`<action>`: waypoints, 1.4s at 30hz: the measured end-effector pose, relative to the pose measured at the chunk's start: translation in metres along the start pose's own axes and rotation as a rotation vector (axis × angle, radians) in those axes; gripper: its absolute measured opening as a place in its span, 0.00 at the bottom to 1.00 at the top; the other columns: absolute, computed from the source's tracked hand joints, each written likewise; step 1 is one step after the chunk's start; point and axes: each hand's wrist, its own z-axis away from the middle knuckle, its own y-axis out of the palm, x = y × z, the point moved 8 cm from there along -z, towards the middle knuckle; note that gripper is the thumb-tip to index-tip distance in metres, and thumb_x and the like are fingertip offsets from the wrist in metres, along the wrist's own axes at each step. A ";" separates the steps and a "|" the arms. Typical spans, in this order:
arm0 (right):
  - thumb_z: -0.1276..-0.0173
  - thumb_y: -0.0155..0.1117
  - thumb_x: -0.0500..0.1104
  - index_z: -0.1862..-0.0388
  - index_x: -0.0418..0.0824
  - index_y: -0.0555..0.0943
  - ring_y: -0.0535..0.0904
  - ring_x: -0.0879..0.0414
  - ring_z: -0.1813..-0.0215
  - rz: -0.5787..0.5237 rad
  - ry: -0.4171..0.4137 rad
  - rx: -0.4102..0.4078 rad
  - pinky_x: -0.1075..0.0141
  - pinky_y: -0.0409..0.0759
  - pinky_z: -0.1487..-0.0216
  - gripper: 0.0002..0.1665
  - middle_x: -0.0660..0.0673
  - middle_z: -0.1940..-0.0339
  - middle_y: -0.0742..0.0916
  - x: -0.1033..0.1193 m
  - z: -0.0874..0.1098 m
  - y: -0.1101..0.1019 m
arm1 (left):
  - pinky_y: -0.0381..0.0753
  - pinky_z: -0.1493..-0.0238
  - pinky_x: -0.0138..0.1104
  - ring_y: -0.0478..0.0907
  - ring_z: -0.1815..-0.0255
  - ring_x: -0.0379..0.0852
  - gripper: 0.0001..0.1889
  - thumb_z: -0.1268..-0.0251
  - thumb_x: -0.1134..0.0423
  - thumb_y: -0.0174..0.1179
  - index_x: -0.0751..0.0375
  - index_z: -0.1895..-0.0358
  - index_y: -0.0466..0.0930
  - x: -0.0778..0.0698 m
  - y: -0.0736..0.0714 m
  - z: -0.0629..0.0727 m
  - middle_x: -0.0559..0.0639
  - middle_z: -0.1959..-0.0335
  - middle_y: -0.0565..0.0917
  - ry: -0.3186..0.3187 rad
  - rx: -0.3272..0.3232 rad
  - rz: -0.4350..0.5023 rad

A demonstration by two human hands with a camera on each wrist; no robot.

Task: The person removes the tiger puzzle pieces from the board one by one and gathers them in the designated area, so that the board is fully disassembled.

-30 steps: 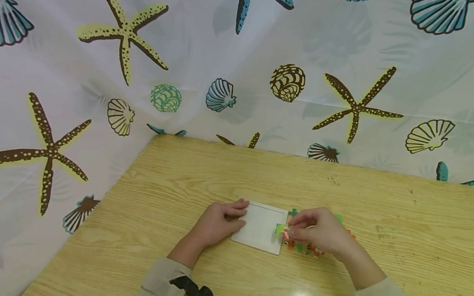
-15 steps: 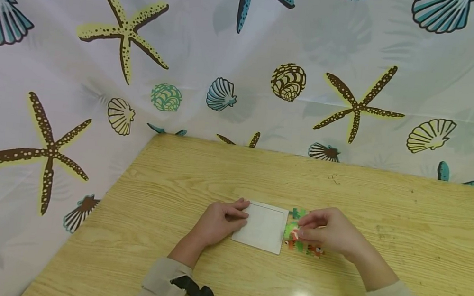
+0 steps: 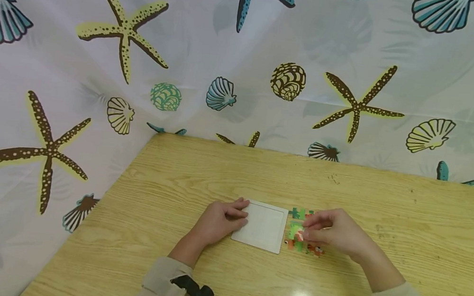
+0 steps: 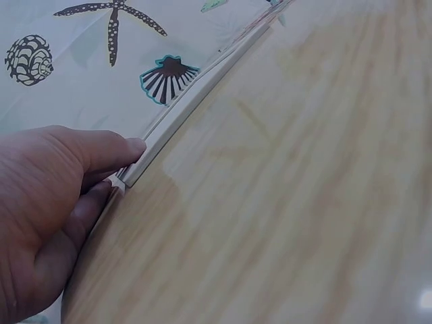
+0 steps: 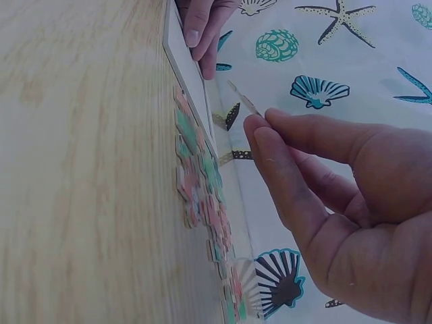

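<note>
A white puzzle tray (image 3: 261, 227) with a raised rim lies flat on the table. My left hand (image 3: 218, 221) rests at its left side, with fingers laid on the rim; the left wrist view shows the thumb (image 4: 131, 150) against the tray's edge. To the right of the tray, my right hand (image 3: 335, 236) pinches a green and red jigsaw piece (image 3: 295, 230) between thumb and fingertips. That thin piece (image 5: 244, 101) is seen edge-on in the right wrist view, held above the table. Beneath and around it lie several loose jigsaw pieces (image 5: 192, 169), partly hidden by the right hand.
The wood-grain table (image 3: 200, 173) extends around the tray on every side. Behind it and at the left hangs a white cloth (image 3: 252, 73) printed with starfish and shells. Black wrist mounts (image 3: 201, 294) sit at both sleeves.
My right hand has drawn the jigsaw piece rightward, from over the tray's right edge to above the loose pieces. The left hand and the tray have stayed in place.
</note>
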 end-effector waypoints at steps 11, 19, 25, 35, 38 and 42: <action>0.32 0.68 0.38 0.48 0.26 0.81 0.86 0.54 0.59 -0.010 0.015 0.013 0.61 0.88 0.53 0.18 0.43 0.62 0.84 -0.003 0.006 -0.008 | 0.70 0.27 0.43 0.69 0.26 0.45 0.09 0.39 0.66 0.70 0.62 0.56 0.90 0.000 -0.001 -0.001 0.47 0.35 0.80 -0.011 -0.019 -0.023; 0.32 0.69 0.37 0.49 0.24 0.80 0.87 0.57 0.59 -0.014 0.000 0.042 0.62 0.88 0.52 0.19 0.44 0.62 0.86 -0.006 0.011 -0.013 | 0.71 0.28 0.42 0.69 0.27 0.46 0.08 0.39 0.66 0.70 0.62 0.57 0.91 -0.001 0.000 -0.002 0.48 0.35 0.80 -0.014 -0.030 -0.025; 0.32 0.69 0.37 0.48 0.24 0.80 0.88 0.54 0.55 -0.020 0.007 0.053 0.60 0.88 0.50 0.20 0.41 0.58 0.88 -0.010 0.017 -0.019 | 0.71 0.28 0.43 0.70 0.27 0.46 0.08 0.39 0.66 0.70 0.63 0.57 0.91 -0.002 0.000 -0.001 0.49 0.35 0.80 -0.018 -0.038 -0.036; 0.33 0.69 0.37 0.47 0.23 0.80 0.87 0.56 0.56 0.007 0.045 0.048 0.63 0.88 0.51 0.21 0.42 0.58 0.88 -0.021 0.027 -0.030 | 0.72 0.28 0.43 0.70 0.27 0.46 0.08 0.39 0.66 0.70 0.62 0.58 0.91 -0.001 0.000 -0.002 0.47 0.36 0.80 -0.024 -0.040 -0.032; 0.33 0.69 0.38 0.46 0.24 0.81 0.87 0.56 0.57 0.020 0.061 0.045 0.63 0.88 0.52 0.22 0.42 0.59 0.88 -0.024 0.029 -0.033 | 0.72 0.28 0.43 0.70 0.27 0.45 0.07 0.39 0.65 0.70 0.60 0.58 0.91 0.001 -0.001 -0.002 0.46 0.36 0.80 -0.028 -0.043 -0.033; 0.33 0.70 0.40 0.47 0.25 0.81 0.87 0.55 0.57 0.019 0.077 0.041 0.62 0.88 0.53 0.22 0.43 0.59 0.88 -0.029 0.030 -0.035 | 0.72 0.28 0.43 0.71 0.27 0.45 0.07 0.39 0.65 0.71 0.59 0.59 0.91 0.002 -0.001 -0.003 0.46 0.36 0.81 -0.028 -0.046 -0.031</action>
